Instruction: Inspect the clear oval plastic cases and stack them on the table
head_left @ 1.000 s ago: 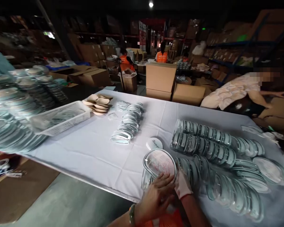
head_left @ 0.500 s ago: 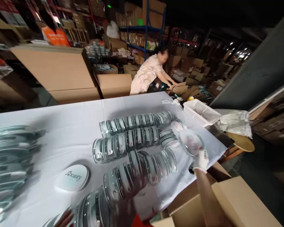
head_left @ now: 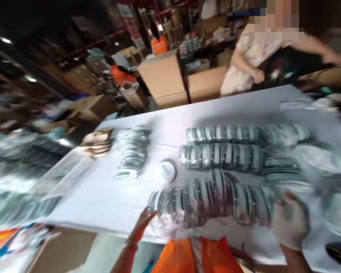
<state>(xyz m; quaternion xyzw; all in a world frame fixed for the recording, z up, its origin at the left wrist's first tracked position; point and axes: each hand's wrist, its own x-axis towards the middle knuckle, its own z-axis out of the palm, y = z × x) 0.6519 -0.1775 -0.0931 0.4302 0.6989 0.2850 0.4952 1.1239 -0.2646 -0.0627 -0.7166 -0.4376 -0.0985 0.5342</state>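
Note:
A front row of clear round plastic cases (head_left: 199, 201) stands on edge along the near side of the white-covered table (head_left: 102, 204). My left hand (head_left: 142, 225), bare, is at the row's left end, thumb and fingers stretched apart against or just beside the end case. At the right end is my right hand (head_left: 291, 222) in a white glove with bare fingertips. Motion blurs its fingers, so its grip cannot be made out. Behind lie a middle row of cases (head_left: 221, 156) and a back row (head_left: 224, 133). A round white lettered case (head_left: 167, 170) lies flat to their left.
Another stack of cases (head_left: 133, 151) stands left of centre. Beyond it are tan round pieces (head_left: 98, 142) and a white bin (head_left: 65, 170). Loose cases (head_left: 321, 157) lie at the right. Across the table a co-worker (head_left: 252, 57) bends near cardboard boxes (head_left: 161, 76).
My view has swung left. My right hand has left the round case at the right and come to the front row's right end. My left hand now shows clearly at the left end.

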